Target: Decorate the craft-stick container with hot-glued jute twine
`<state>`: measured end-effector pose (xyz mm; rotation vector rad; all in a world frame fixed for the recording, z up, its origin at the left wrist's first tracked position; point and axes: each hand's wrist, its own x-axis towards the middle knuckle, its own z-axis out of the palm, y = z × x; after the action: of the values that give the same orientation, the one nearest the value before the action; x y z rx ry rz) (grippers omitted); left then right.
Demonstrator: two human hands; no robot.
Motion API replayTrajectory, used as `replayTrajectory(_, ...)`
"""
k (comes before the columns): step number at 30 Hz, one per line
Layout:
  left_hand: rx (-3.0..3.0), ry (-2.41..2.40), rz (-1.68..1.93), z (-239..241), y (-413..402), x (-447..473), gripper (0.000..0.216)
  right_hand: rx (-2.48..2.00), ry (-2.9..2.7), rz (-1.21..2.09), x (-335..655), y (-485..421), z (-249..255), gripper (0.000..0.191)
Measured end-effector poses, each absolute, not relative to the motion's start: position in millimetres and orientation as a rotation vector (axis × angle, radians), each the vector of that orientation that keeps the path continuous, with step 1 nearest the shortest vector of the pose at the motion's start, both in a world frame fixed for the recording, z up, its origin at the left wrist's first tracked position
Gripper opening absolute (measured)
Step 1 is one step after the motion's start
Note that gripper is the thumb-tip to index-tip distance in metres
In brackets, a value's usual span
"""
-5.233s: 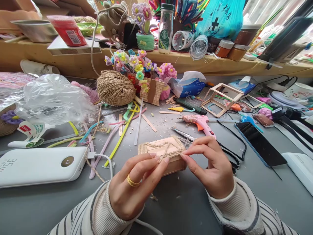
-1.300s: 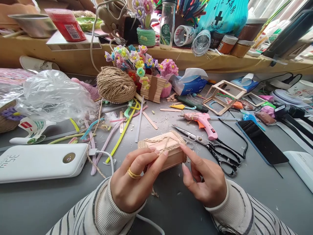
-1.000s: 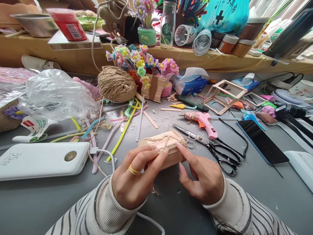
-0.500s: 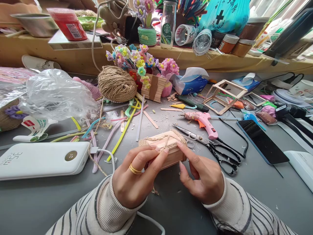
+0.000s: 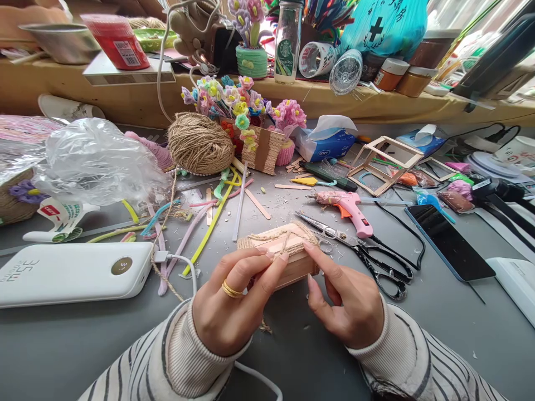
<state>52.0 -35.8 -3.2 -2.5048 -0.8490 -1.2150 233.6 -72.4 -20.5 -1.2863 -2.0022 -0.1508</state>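
Note:
A small box made of craft sticks (image 5: 295, 271) sits on the grey table in front of me, with jute twine (image 5: 288, 243) along its top edges and round its left end. My left hand (image 5: 236, 295) is closed, thumb and index finger pinching the twine against the top; its other fingers curl behind. At the box's right end, my right hand (image 5: 346, 298) presses its index fingertip on the twine at the top edge, while the thumb rests by the lower right corner. The underside of the box is hidden.
Right of the box lie black-handled scissors (image 5: 355, 239), a pink glue gun (image 5: 345, 209) and a phone (image 5: 449, 242). A white power bank (image 5: 75, 273) with a cable is at left. Behind stand a twine ball (image 5: 200, 143), a stick frame (image 5: 384, 161) and pipe-cleaner flowers (image 5: 232, 97).

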Motion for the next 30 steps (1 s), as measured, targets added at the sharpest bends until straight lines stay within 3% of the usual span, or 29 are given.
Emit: replayTrajectory(30, -2.492, -0.843, -1.166, -1.5, -34.7, 51.3, 0.027, -1.284, -1.94, -0.088, 235.4, -74.0, -22.6, 0.049)
